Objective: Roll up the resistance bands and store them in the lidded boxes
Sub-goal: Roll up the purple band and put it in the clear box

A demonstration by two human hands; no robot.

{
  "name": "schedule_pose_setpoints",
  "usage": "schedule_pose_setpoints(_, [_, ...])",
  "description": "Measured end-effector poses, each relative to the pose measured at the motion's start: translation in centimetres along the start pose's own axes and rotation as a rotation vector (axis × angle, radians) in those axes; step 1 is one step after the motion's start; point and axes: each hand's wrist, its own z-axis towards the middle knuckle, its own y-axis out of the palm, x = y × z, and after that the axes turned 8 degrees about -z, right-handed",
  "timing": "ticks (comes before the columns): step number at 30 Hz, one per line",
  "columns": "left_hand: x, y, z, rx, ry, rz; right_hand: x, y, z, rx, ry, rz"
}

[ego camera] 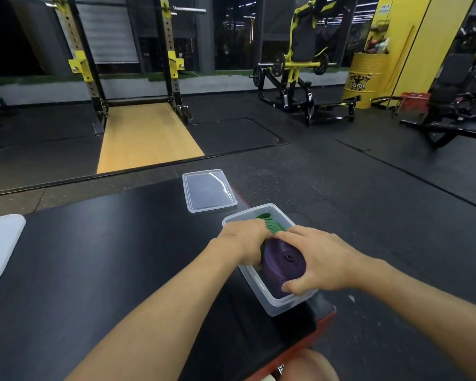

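R hand [320, 259] grips purple roll [286, 258] in box [282, 305]; L hand [243, 237] on green band [273, 226], grip unclear.

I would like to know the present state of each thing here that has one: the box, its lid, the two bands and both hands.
clear box: open, no lid on it.
lid: off, lying flat beyond the box.
purple band: rolled up, in the box's near part.
green band: in the box's far part, partly hidden.
left hand: fingers reach into the box; what they hold is hidden.
right hand: holds the purple roll.
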Motion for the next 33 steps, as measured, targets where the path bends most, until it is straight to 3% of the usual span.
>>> schedule_pose_setpoints(11, [-0.6, 0.0, 1.1, -0.002, 0.079, 0.115, 0.9, 0.5, 1.0, -0.074, -0.043, 0.006])
schedule_pose_setpoints(33, [-1.9, 1.4, 1.8, 0.172, 0.019, -0.036, 1.3, 1.0, 1.8, -0.075, -0.162, 0.094])
